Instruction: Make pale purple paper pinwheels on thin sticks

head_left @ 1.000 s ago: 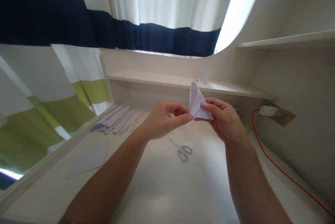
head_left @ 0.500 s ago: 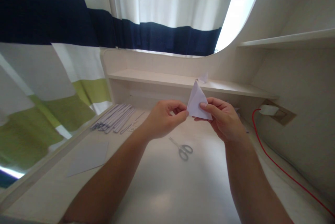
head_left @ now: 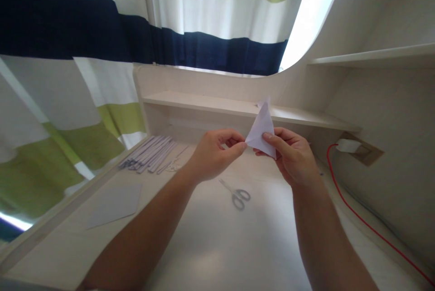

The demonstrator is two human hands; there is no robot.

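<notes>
A folded piece of white paper (head_left: 261, 130), roughly triangular with its point up, is held above the desk between both hands. My left hand (head_left: 220, 155) pinches its lower left corner between thumb and forefinger. On the other side my right hand (head_left: 288, 150) grips the lower right part, thumb flat on the near face and fingers behind. The fingers behind the paper are partly hidden. Below the hands, a pair of scissors (head_left: 238, 195) with grey handles lies on the desk (head_left: 217, 236), slightly apart at the handles.
Several thin strips (head_left: 149, 152) lie in a row at the far left, with small scraps (head_left: 173, 164) beside them. A sheet of paper (head_left: 115, 205) rests near the left edge. A low shelf (head_left: 204, 103) runs along the back. At right, a red cable (head_left: 356, 211) leaves a white plug (head_left: 348, 146).
The folded paper's tip has swung right and its left face has opened out toward me. Both hands keep their hold, and the left fingertips have shifted very slightly right.
</notes>
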